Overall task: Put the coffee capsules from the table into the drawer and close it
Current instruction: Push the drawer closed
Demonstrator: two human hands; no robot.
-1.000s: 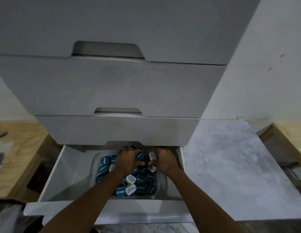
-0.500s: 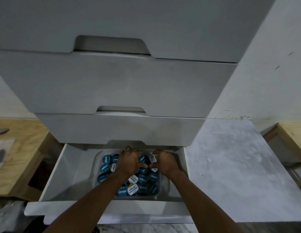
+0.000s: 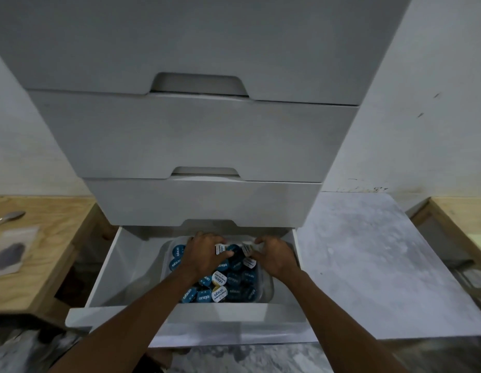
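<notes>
both grips are working inside the open bottom drawer (image 3: 110, 267). coffee capsules (image 3: 219, 293), mostly blue lids with a few white ones, are lying heaped in a clear tub (image 3: 269, 285) that is sitting right of centre in the drawer, reaching from near its front edge to its far edge. left grip (image 3: 207, 255) is curling over the heap at the far edge, thumb and fingers closing round a white-lidded capsule. right grip (image 3: 274, 258), just beside it, is pinching another white-lidded one at the fingertips. step in hand, as i'm reading it: settling the last capsules into the tub. no capsules are showing on the marble surface (image 3: 368, 265) to the right. the next move is calling for letting go, lifting both grips clear over the front edge, then pushing the drawer front fully home. fingers left inside are risking a pinch.
</notes>
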